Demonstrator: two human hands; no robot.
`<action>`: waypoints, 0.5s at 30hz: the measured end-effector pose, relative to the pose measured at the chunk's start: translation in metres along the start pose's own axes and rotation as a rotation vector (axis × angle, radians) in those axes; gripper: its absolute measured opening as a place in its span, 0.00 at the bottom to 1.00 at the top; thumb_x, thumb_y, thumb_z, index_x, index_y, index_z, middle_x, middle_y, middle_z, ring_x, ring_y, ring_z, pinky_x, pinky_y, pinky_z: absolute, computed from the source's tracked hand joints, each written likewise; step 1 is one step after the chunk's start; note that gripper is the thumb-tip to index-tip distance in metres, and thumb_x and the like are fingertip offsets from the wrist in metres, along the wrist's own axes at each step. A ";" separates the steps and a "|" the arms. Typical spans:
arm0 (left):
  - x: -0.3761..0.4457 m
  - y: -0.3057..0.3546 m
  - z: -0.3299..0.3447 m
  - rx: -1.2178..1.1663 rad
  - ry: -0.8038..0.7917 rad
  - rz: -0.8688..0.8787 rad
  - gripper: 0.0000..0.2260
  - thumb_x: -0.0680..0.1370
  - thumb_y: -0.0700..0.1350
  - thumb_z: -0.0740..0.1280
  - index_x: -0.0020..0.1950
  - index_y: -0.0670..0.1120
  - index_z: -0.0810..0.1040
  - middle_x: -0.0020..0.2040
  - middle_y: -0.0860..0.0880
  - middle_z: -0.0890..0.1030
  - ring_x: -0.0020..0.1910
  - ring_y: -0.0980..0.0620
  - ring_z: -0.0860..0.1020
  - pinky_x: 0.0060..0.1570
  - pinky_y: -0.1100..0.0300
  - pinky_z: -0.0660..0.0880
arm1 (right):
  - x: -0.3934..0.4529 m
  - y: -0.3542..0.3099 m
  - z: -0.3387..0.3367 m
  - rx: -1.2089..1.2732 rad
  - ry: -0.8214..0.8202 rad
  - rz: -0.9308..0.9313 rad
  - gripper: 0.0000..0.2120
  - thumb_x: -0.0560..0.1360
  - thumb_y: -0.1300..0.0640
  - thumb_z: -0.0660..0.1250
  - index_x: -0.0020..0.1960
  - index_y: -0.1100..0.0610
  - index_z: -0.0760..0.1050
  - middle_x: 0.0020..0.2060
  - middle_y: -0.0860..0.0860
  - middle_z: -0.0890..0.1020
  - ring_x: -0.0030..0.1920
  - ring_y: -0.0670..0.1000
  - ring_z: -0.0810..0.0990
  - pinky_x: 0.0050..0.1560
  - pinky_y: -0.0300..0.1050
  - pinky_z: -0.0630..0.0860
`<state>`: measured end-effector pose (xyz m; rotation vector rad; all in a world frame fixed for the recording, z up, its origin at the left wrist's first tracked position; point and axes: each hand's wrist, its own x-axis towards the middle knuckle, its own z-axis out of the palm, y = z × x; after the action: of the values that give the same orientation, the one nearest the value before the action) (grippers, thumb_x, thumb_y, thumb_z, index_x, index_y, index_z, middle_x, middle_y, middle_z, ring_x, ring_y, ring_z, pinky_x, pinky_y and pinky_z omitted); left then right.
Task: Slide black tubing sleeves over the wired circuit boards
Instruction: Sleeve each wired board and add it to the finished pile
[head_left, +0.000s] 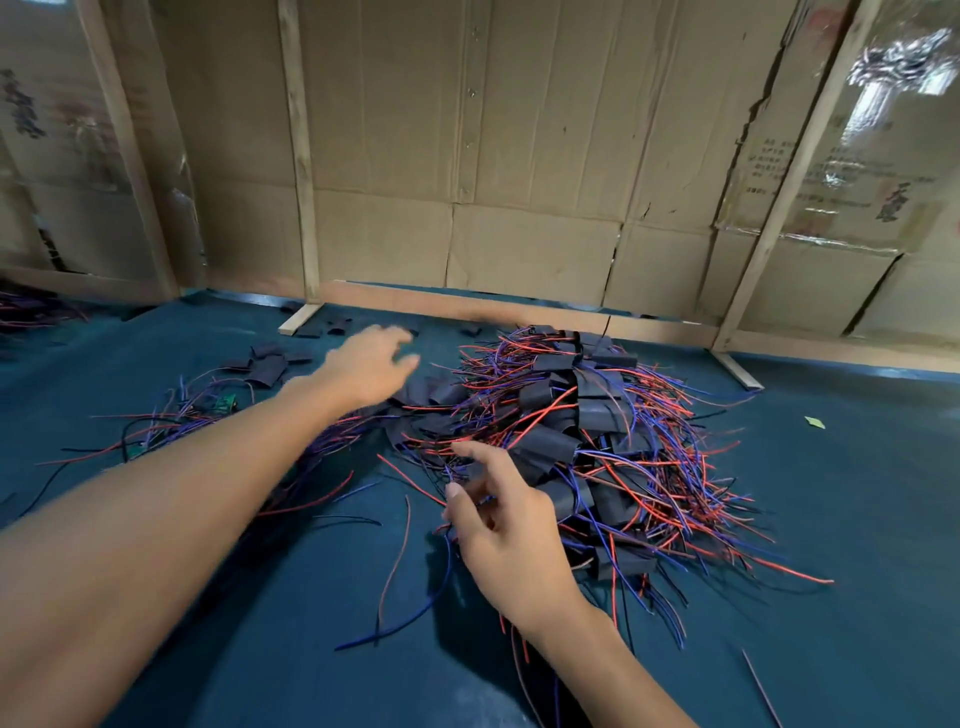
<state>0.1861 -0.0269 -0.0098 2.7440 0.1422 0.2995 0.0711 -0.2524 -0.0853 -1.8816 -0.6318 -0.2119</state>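
A big heap of boards in black sleeves (587, 441) with red and blue wires covers the middle right of the blue table. Bare green circuit boards (224, 402) with wires lie at the left. Loose black tubing sleeves (267, 369) lie behind them. My left hand (371, 366) reaches far over the table, blurred, fingers spread and holding nothing, above the heap's left edge. My right hand (506, 525) hovers at the near side of the heap with relaxed, slightly bent fingers; nothing shows in its grip, and wires trail beneath it.
A cardboard wall with wooden battens (298, 156) closes the back of the blue table (260, 597). More loose sleeves (335, 326) lie near the wall's foot. Another wire bundle (31, 312) sits at the far left. A small green scrap (814, 422) lies to the right.
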 end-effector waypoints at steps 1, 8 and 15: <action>-0.006 -0.018 0.004 0.106 -0.090 -0.052 0.23 0.82 0.54 0.62 0.76 0.50 0.67 0.73 0.42 0.71 0.70 0.40 0.71 0.69 0.44 0.68 | -0.001 0.000 0.001 -0.022 -0.018 -0.020 0.15 0.80 0.54 0.64 0.63 0.38 0.69 0.35 0.50 0.82 0.32 0.54 0.78 0.39 0.53 0.76; -0.021 -0.046 0.023 0.253 -0.190 -0.010 0.17 0.83 0.52 0.60 0.73 0.59 0.71 0.70 0.47 0.71 0.70 0.41 0.68 0.65 0.43 0.66 | -0.003 0.001 0.001 -0.071 -0.060 -0.085 0.14 0.79 0.52 0.64 0.63 0.40 0.70 0.36 0.46 0.82 0.32 0.50 0.76 0.40 0.48 0.75; -0.027 -0.034 -0.009 0.253 0.065 -0.025 0.21 0.79 0.60 0.65 0.69 0.55 0.74 0.62 0.51 0.81 0.66 0.46 0.75 0.63 0.47 0.64 | -0.002 -0.001 -0.003 -0.041 -0.036 -0.071 0.13 0.80 0.54 0.65 0.60 0.40 0.73 0.36 0.45 0.82 0.34 0.49 0.79 0.37 0.39 0.74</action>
<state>0.1555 0.0036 -0.0197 2.9807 0.2466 0.3877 0.0695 -0.2553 -0.0844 -1.9080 -0.7243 -0.2388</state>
